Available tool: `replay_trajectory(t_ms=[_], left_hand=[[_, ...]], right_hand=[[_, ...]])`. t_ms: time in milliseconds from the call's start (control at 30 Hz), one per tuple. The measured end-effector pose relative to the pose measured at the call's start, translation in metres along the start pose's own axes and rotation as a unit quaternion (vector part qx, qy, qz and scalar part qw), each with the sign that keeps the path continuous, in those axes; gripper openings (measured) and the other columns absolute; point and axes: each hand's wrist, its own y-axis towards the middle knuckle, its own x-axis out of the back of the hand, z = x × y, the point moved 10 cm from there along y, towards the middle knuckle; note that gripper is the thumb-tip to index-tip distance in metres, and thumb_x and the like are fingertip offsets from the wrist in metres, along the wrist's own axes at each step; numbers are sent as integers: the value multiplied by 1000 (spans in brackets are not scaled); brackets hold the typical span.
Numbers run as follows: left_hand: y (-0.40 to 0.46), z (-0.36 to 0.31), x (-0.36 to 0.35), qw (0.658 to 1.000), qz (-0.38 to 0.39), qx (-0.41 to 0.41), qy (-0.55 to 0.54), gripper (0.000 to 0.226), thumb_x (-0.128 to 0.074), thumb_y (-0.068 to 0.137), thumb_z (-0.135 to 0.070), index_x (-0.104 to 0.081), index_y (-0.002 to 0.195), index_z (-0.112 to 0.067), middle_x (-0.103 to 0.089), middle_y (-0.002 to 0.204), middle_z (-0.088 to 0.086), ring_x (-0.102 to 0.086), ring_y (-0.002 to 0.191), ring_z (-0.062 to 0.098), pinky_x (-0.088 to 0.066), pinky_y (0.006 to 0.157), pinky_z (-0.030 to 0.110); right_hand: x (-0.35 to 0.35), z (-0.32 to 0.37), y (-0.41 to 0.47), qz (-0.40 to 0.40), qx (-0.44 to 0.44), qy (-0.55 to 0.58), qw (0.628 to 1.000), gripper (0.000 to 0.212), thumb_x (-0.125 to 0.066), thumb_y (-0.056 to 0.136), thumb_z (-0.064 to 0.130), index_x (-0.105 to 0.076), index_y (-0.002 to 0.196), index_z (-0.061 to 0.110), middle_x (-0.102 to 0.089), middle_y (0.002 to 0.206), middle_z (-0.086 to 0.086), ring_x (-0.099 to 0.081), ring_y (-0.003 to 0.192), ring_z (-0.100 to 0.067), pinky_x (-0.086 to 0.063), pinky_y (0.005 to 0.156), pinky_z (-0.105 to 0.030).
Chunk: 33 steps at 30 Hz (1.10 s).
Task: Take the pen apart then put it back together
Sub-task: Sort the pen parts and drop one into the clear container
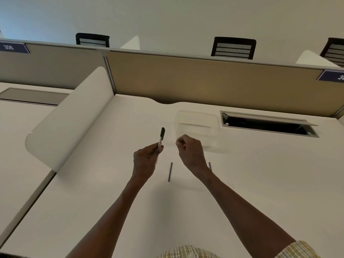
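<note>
White plastic forms the pen barrel [160, 141], with a black cap end pointing up and away from me. My left hand [146, 158] pinches its lower part between thumb and fingertips, above the desk [93, 183]. My right hand [189, 151] is curled nearly closed just beside it; something small and pale shows at its fingertips, but I cannot tell what. A thin dark rod [170, 171], probably the ink refill, lies on the desk between my wrists. A second dark piece [210, 165] shows partly behind the right wrist.

I judge the barrel light, rigid and smooth. Grip it mid-length. The rod looks slender and prone to rolling; pinch it near one end.
</note>
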Motion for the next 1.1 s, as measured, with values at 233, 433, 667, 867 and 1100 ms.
replay_trajectory(t_ms=[233,433,667,867,1100], left_hand=[[-1,19,18,998,-26,60,-15,15,-74,85,-29,-77,90,-42,-77,85,-2,-68,85,23,-53,90,50],[3,23,23,998,-31,57,-14,14,-72,85,-31,-77,89,-44,-70,80,5,-56,78,16,-51,83,43],[6,24,18,998,-27,58,-13,18,-72,87,-29,-76,90,-46,-65,78,1,-54,76,14,-45,77,33],[-1,28,6,997,-19,78,-12,25,-72,87,-25,-75,85,-50,-68,77,-2,-56,75,13,-44,74,30],[-2,23,-1,997,-11,70,-17,28,-72,88,-23,-74,84,-51,-67,77,-4,-55,75,11,-43,75,25]], right_hand=[[-52,-54,-30,90,-134,-80,984,19,-67,85,25,-66,74,10,-71,77,-5,-64,77,-24,-46,65,-29],[-83,-77,-47,155,-190,-117,962,22,-65,83,28,-67,81,6,-71,82,-10,-68,82,-30,-49,66,-29],[-96,-77,-51,175,-190,-155,954,24,-64,84,35,-58,80,12,-69,89,-9,-66,85,-32,-38,62,-29],[-99,-79,-51,178,-225,-148,946,13,-60,81,19,-48,76,16,-69,92,-10,-67,88,-33,-39,62,-29],[-97,-90,-49,192,-248,-107,944,21,-64,80,29,-52,83,11,-68,95,-11,-66,90,-33,-43,65,-28]])
